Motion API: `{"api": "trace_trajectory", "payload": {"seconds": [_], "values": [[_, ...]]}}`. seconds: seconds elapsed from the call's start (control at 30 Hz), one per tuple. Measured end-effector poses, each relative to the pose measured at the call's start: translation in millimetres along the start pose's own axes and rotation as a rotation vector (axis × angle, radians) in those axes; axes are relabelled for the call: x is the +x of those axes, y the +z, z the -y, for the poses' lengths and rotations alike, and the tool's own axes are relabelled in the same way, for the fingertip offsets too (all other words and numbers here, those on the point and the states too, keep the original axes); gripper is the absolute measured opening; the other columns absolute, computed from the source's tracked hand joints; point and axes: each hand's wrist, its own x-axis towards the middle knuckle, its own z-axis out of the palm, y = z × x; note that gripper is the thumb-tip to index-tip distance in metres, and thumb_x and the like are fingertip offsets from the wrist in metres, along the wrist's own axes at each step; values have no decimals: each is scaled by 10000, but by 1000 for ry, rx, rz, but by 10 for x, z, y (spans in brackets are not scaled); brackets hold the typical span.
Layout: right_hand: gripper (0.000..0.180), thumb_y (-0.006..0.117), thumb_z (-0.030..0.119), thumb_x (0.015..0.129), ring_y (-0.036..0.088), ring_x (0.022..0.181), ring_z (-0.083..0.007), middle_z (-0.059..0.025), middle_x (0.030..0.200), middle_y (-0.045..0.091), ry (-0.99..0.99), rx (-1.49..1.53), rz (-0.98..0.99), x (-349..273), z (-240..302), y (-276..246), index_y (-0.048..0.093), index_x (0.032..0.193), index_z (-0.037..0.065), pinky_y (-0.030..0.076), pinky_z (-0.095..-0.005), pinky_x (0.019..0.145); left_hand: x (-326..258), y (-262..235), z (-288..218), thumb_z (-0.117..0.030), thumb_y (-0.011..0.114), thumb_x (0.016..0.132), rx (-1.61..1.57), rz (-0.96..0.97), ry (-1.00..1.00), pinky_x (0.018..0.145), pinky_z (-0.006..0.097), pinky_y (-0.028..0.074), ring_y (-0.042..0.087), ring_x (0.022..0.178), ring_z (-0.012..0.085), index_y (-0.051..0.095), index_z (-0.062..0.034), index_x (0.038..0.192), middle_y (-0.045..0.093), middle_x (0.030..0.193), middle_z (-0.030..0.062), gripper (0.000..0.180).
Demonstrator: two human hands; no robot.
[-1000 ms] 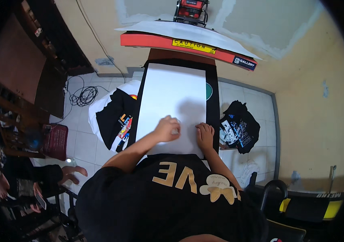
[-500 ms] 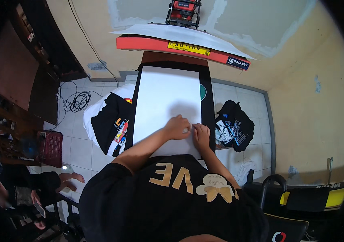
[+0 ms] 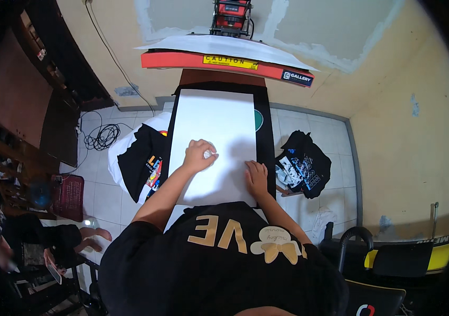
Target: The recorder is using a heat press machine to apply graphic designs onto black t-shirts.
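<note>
A large white sheet (image 3: 214, 118) lies flat on black fabric (image 3: 264, 142) and covers most of it. My left hand (image 3: 197, 157) is curled over the sheet's left middle, its fingers closed around a small white wad (image 3: 208, 154) pressed to the surface. What the wad is made of is too small to make out. Lower down, at the sheet's right edge, my right hand (image 3: 256, 178) rests palm down with its fingers stretched out, holding nothing. Part of a green round print (image 3: 258, 120) shows on the fabric beside the sheet.
Beyond the sheet, the raised red upper plate of a heat press (image 3: 182, 61) carries a white cover sheet (image 3: 224, 45). Piled shirts lie left (image 3: 139, 152) and right (image 3: 308, 163). Cable coils (image 3: 102, 138) and a red basket (image 3: 68, 197) are leftward. Another person (image 3: 42, 234) sits at lower left.
My left hand has slid left across the sheet with the white wad, away from my right hand. My right hand stays by the sheet's right edge. The whole view has shifted slightly.
</note>
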Motion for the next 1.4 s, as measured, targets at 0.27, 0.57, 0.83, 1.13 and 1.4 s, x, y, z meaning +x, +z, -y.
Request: {"api": "trace_trajectory", "payload": {"seconds": [0.27,0.57,0.83,1.13,1.4], "values": [[631,736,303,713,470,1131,-321,-122,1217,503,-252,361,-28,47,643,-174,478,1238,66,340,-438,979,-330,798,-279,-457,312,949,-361,136,45,1011,403,286,410,1180,324,429,-66,1302,465,1252,173,540],[444,766,259,665,503,1051,-343,-130,1160,513,-134,63,38,202,594,-273,618,1061,123,437,-421,907,-753,-241,199,-334,625,780,296,62,6,974,511,272,394,1216,322,499,-128,1263,457,1308,142,540],[457,757,232,667,500,1043,-318,-91,1174,494,44,49,105,1298,84,-92,593,1093,206,471,-397,871,-1098,-288,547,-365,602,794,376,20,-64,995,520,272,364,1258,337,511,-82,1245,438,1365,117,540],[454,719,230,686,505,1059,-327,-70,1177,496,288,-68,-15,2777,-248,496,584,1119,239,501,-450,830,-1059,-256,523,-321,627,774,338,57,-55,1010,500,213,350,1249,340,499,-85,1242,427,1368,128,539],[460,742,218,615,532,1026,-332,-70,1073,552,-248,144,265,2504,1189,1071,609,1055,203,416,-446,893,-1107,-343,581,-339,628,777,312,50,-73,1006,497,215,364,1235,348,516,-83,1232,445,1347,132,534]]}}
